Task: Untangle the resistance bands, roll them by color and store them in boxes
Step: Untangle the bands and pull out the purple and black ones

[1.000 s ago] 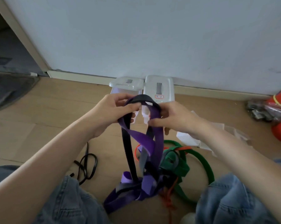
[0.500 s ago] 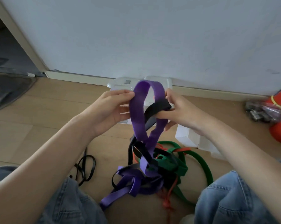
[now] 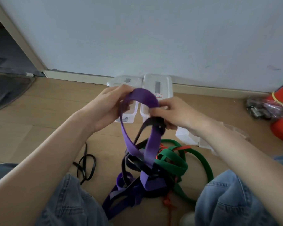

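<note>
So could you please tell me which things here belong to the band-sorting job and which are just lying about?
Job: purple band held by left hand and right hand; black band; green bands; orange band; clear boxes.

Lying about: black cord; red object; plastic bag.

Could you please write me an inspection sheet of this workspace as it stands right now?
Surface: wooden floor, person seated on it, knees in jeans at the bottom.
Job's things: purple band lifted as a loop; black band crossing it; green band and orange band in the tangle on the floor; two lidded clear boxes by the wall.
Clutter: open clear container; plastic bag; red object.
Grips: left hand holds the purple band; right hand pinches purple and black bands.
Cables: thin black loop lying apart.
Surroundings: white wall, baseboard, doorway at left.
</note>
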Demonstrator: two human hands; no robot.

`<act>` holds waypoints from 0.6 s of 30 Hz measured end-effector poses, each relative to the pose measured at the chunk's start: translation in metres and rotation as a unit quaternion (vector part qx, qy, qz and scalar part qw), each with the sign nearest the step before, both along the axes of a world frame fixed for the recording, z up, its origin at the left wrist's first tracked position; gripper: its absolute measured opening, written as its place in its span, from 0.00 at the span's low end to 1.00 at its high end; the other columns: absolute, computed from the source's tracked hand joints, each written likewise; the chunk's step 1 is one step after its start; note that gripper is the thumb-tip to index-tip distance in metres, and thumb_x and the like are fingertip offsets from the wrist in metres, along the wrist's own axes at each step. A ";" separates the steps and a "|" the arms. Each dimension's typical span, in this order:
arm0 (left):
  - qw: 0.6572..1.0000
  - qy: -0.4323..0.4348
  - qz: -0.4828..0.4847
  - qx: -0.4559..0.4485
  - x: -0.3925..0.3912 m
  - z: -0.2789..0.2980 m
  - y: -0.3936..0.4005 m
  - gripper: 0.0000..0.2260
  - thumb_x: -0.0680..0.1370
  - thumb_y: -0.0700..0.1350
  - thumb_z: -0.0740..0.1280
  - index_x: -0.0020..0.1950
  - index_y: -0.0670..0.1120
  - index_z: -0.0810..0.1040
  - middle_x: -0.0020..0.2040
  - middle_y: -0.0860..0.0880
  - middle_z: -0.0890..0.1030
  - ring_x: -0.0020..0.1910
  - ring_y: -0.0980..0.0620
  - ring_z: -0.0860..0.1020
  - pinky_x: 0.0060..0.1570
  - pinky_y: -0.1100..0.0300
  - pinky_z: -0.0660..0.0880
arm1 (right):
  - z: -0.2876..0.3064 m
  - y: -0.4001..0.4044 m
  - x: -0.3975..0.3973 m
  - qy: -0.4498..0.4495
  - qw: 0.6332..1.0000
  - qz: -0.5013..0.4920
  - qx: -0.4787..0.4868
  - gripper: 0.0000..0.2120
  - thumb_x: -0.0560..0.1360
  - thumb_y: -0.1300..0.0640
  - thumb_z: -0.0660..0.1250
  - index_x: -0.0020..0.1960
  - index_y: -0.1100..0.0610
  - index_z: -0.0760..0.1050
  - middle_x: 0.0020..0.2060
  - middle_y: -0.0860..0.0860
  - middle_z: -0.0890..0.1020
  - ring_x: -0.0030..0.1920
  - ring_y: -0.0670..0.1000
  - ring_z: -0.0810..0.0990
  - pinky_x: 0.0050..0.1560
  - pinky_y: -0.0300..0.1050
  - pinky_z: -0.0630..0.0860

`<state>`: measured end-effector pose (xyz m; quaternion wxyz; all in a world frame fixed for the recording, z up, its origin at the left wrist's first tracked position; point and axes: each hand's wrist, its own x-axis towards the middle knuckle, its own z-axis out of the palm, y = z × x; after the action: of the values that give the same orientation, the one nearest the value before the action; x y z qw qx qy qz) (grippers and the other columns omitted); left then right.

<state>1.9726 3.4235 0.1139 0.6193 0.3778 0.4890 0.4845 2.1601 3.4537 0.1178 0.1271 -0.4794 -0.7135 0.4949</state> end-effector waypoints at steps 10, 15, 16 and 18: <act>0.962 0.167 -0.204 -0.063 0.026 -0.047 -0.015 0.14 0.68 0.48 0.74 0.51 0.46 0.79 0.46 0.51 0.85 0.46 0.54 0.83 0.41 0.67 0.77 | 0.000 0.007 0.001 0.338 0.916 -0.189 -0.109 0.06 0.75 0.60 0.68 0.47 0.62 0.73 0.30 0.52 0.79 0.24 0.46 0.75 0.22 0.34 0.69; 0.896 0.424 -0.132 -0.019 -0.006 -0.032 0.001 0.13 0.67 0.49 0.75 0.47 0.49 0.77 0.41 0.53 0.82 0.42 0.53 0.79 0.39 0.63 0.74 | -0.009 0.012 0.005 0.150 0.982 -0.111 0.008 0.05 0.77 0.56 0.64 0.50 0.56 0.72 0.34 0.49 0.80 0.28 0.47 0.74 0.25 0.38 0.69; 0.853 0.510 -0.109 0.011 -0.011 -0.032 0.002 0.12 0.68 0.49 0.74 0.47 0.50 0.74 0.40 0.53 0.79 0.41 0.51 0.77 0.37 0.61 0.72 | -0.008 0.013 0.006 0.117 0.988 -0.096 0.016 0.04 0.77 0.54 0.64 0.49 0.55 0.72 0.32 0.47 0.80 0.28 0.47 0.75 0.26 0.38 0.71; 0.756 0.649 -0.073 0.042 -0.019 -0.032 0.001 0.11 0.70 0.45 0.71 0.48 0.50 0.71 0.39 0.49 0.77 0.40 0.45 0.76 0.37 0.56 0.69 | -0.006 0.015 0.007 0.094 0.990 -0.097 0.045 0.06 0.77 0.52 0.64 0.49 0.55 0.72 0.32 0.51 0.80 0.28 0.44 0.78 0.29 0.38 0.77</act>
<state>1.9540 3.4242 0.0818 0.1704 0.6618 0.7236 0.0968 2.1672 3.4687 0.1114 0.2630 -0.4914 -0.6701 0.4903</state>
